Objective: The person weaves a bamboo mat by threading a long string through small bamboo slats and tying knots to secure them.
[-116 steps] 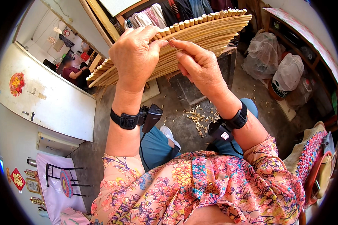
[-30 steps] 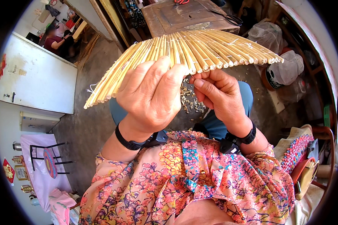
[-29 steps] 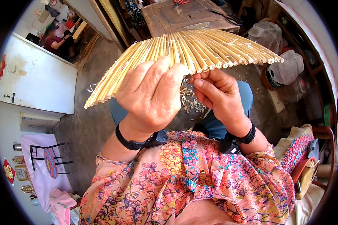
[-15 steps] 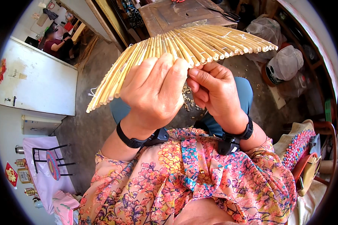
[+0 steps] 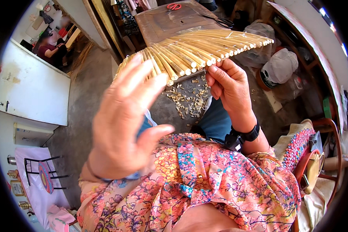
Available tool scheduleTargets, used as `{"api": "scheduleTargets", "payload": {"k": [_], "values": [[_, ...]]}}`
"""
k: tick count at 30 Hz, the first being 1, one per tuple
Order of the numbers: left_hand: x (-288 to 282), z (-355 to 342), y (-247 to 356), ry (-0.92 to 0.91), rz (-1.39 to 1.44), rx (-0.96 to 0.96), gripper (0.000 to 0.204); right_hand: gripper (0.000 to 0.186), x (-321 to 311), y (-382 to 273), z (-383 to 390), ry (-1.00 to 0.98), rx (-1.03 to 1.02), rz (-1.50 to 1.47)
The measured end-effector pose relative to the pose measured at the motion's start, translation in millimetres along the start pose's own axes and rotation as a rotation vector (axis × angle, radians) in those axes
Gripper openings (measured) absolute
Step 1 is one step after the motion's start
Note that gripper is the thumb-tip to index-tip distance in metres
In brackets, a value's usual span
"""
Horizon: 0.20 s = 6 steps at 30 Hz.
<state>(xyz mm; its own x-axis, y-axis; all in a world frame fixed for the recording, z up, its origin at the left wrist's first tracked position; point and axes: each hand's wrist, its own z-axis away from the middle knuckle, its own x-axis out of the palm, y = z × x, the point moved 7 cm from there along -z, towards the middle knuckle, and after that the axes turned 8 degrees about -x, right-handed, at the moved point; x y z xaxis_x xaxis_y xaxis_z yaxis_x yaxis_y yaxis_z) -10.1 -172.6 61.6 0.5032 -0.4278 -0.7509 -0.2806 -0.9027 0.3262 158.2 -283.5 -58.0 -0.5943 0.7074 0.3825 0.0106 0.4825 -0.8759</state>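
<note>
A fan-shaped mat of pale yellow plant stalks (image 5: 197, 48), bound side by side with white thread, spreads before me with its cut ends toward me. My right hand (image 5: 232, 87) is closed at the mat's near edge, thumb and forefinger pinched just under the stalk ends; a bit of thin thread seems to hang beside them. Held up nearer to me, my left hand (image 5: 123, 116) is open, fingers apart and slightly blurred. It holds nothing and covers part of the mat's left side from view.
Beyond the mat stands a brown wooden table (image 5: 158, 23) bearing red-handled scissors (image 5: 174, 6) and black scissors (image 5: 220, 21). Cut stalk bits (image 5: 189, 98) litter the floor. A bucket with a white bag (image 5: 280, 67) is at right. Another person (image 5: 50, 52) sits far left.
My left hand has let go of the mat, opened and drawn back toward me, down and left. My right hand keeps its pinch. The mat now appears slightly farther left, its left side lifted.
</note>
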Motion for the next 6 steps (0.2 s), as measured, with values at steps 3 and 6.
{"api": "scheduleTargets", "payload": {"k": [3,6], "values": [[-22.0,5.6,-19.4,-0.321,0.057,-0.103,0.052,0.010,-11.6,-1.2,5.4,0.015,-0.056,0.015],[-23.9,-3.6,-42.6,-0.518,0.203,-0.180,0.052,0.008,-22.8,-3.0,9.2,0.035,-0.097,-0.005]]}}
